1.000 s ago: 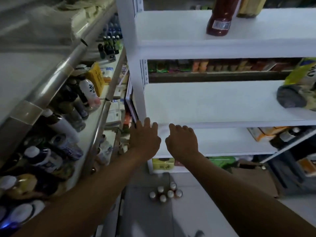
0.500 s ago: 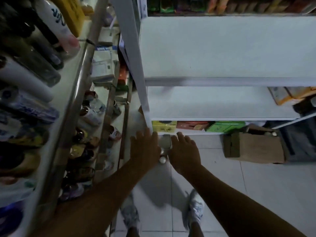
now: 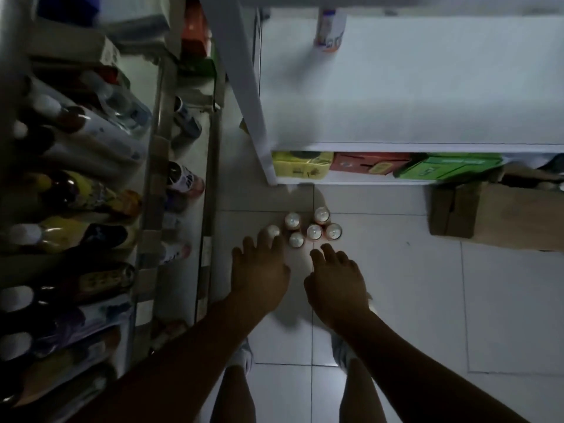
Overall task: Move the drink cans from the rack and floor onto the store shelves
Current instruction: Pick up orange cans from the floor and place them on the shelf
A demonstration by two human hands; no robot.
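Note:
Several small drink cans (image 3: 308, 228) stand upright in a cluster on the tiled floor in front of the white store shelves (image 3: 412, 145). My left hand (image 3: 259, 270) reaches down with fingers spread, its fingertips over the leftmost can (image 3: 272, 231). Just short of the cluster, my right hand (image 3: 334, 280) hangs with loosely bent fingers and holds nothing. One orange and white can (image 3: 331, 32) stands on the low white shelf. The metal rack (image 3: 158, 166) on the left holds many bottles and cans.
A cardboard box (image 3: 494, 215) sits on the floor at the right, by the shelf. Yellow, red and green cartons (image 3: 381, 164) fill the bottom shelf. My feet (image 3: 244, 355) stand on the tiles behind the cans. The white shelf post (image 3: 244, 87) rises between rack and shelves.
The view has tipped from the shelves down to the floor. Both hands have dropped from shelf height to just above the cans, which have come into plain sight.

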